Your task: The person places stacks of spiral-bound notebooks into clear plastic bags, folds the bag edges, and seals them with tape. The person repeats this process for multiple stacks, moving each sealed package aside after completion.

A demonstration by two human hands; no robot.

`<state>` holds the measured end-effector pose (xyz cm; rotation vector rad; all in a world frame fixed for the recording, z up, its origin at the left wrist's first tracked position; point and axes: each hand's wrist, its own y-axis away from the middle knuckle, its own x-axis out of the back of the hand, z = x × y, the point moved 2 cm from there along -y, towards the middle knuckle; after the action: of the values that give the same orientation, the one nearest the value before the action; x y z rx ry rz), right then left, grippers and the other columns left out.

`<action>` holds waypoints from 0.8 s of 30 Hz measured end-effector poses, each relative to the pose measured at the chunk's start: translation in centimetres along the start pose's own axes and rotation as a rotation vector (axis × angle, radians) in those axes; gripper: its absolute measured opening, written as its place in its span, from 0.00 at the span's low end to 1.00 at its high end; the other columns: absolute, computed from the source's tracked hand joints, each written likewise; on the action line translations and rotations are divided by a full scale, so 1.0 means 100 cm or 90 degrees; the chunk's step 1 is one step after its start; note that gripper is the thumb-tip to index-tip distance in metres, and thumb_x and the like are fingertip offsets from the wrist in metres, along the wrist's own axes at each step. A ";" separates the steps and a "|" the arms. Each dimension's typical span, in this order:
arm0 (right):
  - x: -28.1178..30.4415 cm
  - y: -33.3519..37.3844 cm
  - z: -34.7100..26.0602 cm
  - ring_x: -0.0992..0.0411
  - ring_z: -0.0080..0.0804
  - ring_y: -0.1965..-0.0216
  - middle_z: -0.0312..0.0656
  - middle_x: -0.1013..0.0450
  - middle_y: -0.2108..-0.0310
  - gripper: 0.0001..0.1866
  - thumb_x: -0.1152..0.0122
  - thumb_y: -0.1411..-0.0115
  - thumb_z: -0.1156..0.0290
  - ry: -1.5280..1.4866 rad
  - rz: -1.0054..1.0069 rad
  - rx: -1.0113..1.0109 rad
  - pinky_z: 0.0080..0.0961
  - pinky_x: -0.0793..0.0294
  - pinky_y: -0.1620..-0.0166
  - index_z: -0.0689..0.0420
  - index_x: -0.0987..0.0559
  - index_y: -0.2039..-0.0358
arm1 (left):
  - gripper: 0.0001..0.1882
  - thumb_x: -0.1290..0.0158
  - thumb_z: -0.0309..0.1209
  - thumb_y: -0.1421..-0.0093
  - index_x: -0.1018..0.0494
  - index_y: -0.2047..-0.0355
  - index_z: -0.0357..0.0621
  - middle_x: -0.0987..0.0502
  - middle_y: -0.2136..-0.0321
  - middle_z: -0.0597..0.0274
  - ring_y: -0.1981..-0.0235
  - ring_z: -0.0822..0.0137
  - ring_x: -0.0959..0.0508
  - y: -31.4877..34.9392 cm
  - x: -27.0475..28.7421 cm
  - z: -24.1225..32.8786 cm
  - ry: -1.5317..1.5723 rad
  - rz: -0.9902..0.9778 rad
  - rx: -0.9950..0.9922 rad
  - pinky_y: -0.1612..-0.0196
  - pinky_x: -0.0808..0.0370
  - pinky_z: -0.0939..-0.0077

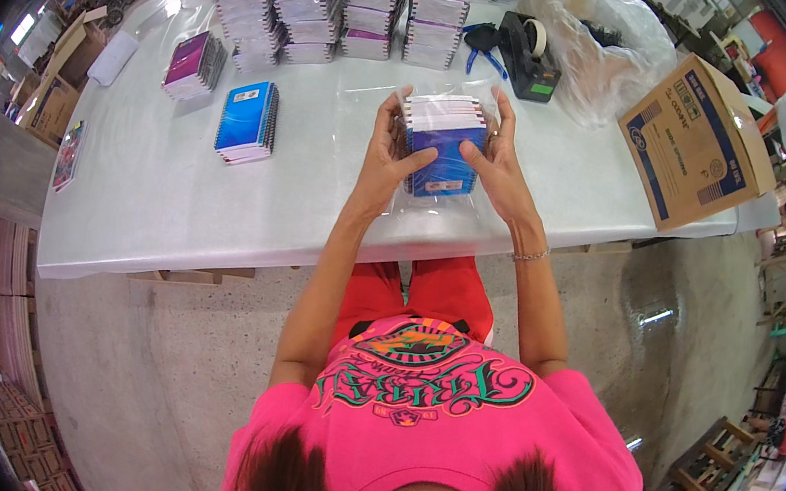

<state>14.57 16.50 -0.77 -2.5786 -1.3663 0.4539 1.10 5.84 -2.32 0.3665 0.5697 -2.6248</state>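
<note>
Between my two hands is a stack of blue spiral notebooks in a clear plastic bag, near the table's front edge. My left hand grips the stack's left side, its thumb on the blue cover. From the right, my right hand clasps the other side with its thumb also on the cover. White page edges show at the far end of the stack. Loose clear plastic spreads around it. To the left lie another blue notebook stack and a purple notebook stack.
Tall stacks of wrapped notebooks line the table's back. A black tape dispenser stands beside blue-handled pliers. Clear plastic bags lie behind it. A cardboard box sits at the right end of the white table.
</note>
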 end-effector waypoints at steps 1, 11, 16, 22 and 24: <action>-0.002 0.000 -0.001 0.47 0.40 0.34 0.51 0.48 0.36 0.51 0.35 0.41 0.67 0.006 -0.014 0.017 0.35 0.47 0.34 0.47 0.62 0.30 | 0.48 0.36 0.23 0.51 0.51 0.33 0.49 0.39 0.40 0.56 0.39 0.60 0.37 0.002 0.000 0.008 0.004 -0.017 0.010 0.36 0.39 0.64; 0.000 -0.007 -0.004 0.45 0.48 0.36 0.50 0.46 0.36 0.37 0.31 0.48 0.71 0.390 -0.071 0.196 0.40 0.46 0.34 0.48 0.38 0.39 | 0.32 0.35 0.33 0.50 0.32 0.44 0.50 0.37 0.41 0.55 0.34 0.54 0.44 -0.011 0.023 0.071 -0.662 -0.197 -0.208 0.32 0.48 0.59; -0.011 -0.020 -0.067 0.38 0.43 0.42 0.43 0.33 0.45 0.10 0.32 0.50 0.72 0.523 0.003 0.353 0.36 0.40 0.39 0.56 0.22 0.67 | 0.08 0.36 0.34 0.49 0.19 0.69 0.47 0.34 0.42 0.58 0.34 0.55 0.42 -0.021 -0.003 0.115 -0.857 -0.263 -0.231 0.33 0.45 0.59; 0.040 0.001 -0.015 0.35 0.36 0.44 0.42 0.33 0.48 0.24 0.31 0.48 0.70 0.364 0.140 0.238 0.35 0.35 0.43 0.56 0.29 0.51 | 0.22 0.31 0.37 0.55 0.22 0.60 0.47 0.29 0.52 0.57 0.45 0.57 0.31 0.014 0.010 0.087 -0.479 0.116 -0.337 0.44 0.33 0.64; 0.041 0.017 0.017 0.37 0.36 0.43 0.42 0.37 0.43 0.31 0.29 0.49 0.69 0.313 0.174 0.172 0.36 0.35 0.42 0.54 0.33 0.45 | 0.35 0.28 0.37 0.59 0.28 0.50 0.46 0.30 0.53 0.56 0.48 0.59 0.30 0.028 0.012 0.054 -0.484 0.176 -0.309 0.46 0.33 0.65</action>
<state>17.47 18.95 -3.67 -2.4301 -0.7398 0.0245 0.43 0.71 1.04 -0.6294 0.7705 -2.0391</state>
